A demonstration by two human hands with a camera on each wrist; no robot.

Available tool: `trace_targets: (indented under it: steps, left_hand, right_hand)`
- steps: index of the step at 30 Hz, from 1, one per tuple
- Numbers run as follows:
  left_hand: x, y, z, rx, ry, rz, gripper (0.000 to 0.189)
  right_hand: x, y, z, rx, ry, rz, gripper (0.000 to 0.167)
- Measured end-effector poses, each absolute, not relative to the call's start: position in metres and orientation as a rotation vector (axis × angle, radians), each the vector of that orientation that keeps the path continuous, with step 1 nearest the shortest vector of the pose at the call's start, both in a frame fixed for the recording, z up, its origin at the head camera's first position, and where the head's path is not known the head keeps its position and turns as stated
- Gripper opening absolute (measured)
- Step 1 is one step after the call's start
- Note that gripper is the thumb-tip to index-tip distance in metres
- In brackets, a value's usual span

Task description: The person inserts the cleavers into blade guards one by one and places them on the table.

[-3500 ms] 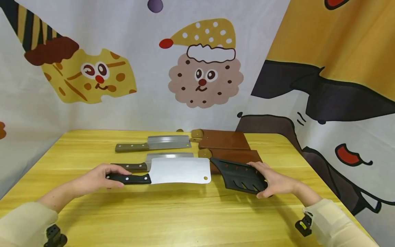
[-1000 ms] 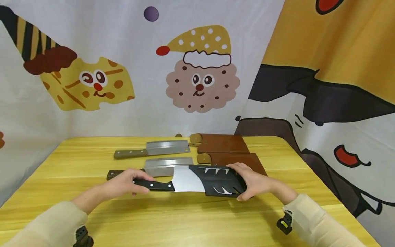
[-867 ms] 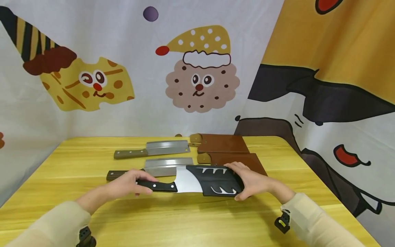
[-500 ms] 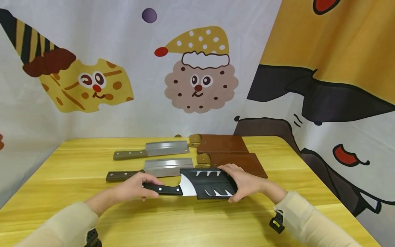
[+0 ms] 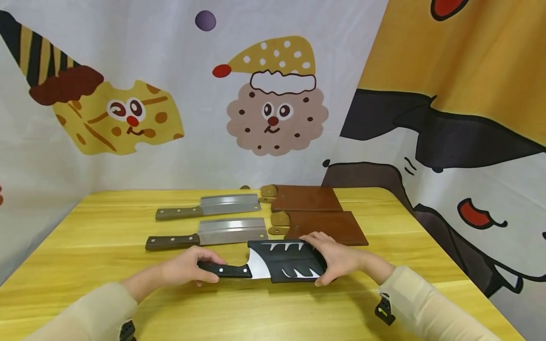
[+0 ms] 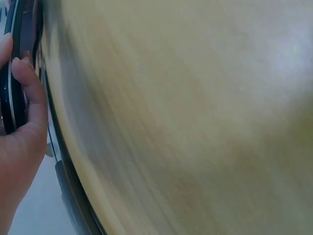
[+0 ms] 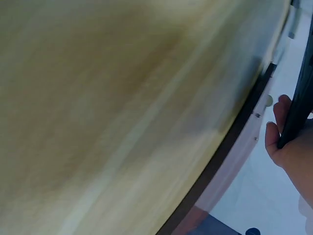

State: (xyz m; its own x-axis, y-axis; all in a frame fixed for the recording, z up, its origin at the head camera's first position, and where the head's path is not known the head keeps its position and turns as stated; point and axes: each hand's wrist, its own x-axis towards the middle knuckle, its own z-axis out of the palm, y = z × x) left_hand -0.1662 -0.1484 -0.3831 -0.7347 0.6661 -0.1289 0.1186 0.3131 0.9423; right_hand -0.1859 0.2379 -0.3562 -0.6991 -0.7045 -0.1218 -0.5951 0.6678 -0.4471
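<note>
My left hand [image 5: 186, 267] grips the black riveted handle of a cleaver [image 5: 258, 265]. Most of its blade lies inside a black slotted sheath [image 5: 294, 259]; a strip of bare metal shows beside the handle, and white blade shows through the slots. At the sheath's far right end, my right hand [image 5: 339, 258] holds it with the thumb at the lower edge and the fingers at the upper edge. In the left wrist view, the thumb and fingers of the left hand [image 6: 29, 112] close round the handle. The right wrist view catches the right hand [image 7: 288, 142] on the dark sheath [image 7: 302, 83].
Behind the hands, two more cleavers lie on the wooden table [image 5: 239, 312]: one with a dark brown handle [image 5: 172, 242], one with an olive handle [image 5: 178, 213]. Two brown leather sheaths [image 5: 326, 228] with tan straps lie to their right. A printed cloth [image 5: 183, 38] hangs behind.
The black sheath has slid leftward over the cleaver's blade until only a narrow strip shows. Both hands have come closer together, then lowered slightly toward the near side, uncovering the dark-handled cleaver.
</note>
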Motion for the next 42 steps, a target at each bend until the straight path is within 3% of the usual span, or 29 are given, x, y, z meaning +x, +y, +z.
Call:
trace_targets:
  steps: [18, 27, 42]
  left_hand:
    - [-0.158, -0.151, -0.394, 0.806, 2.157, 1.337, 0.029]
    - [-0.165, -0.157, -0.38, 0.847, 2.331, 1.262, 0.038]
    - [-0.203, -0.201, -0.364, 0.691, 2.578, 1.191, 0.045]
  right_hand:
    - [-0.181, 0.233, -0.368, -1.011, 2.556, -0.295, 0.102]
    - [-0.183, 0.239, -0.36, -1.061, 2.593, -0.363, 0.088]
    - [-0.238, 0.272, -0.351, -0.826, 2.757, -0.494, 0.106]
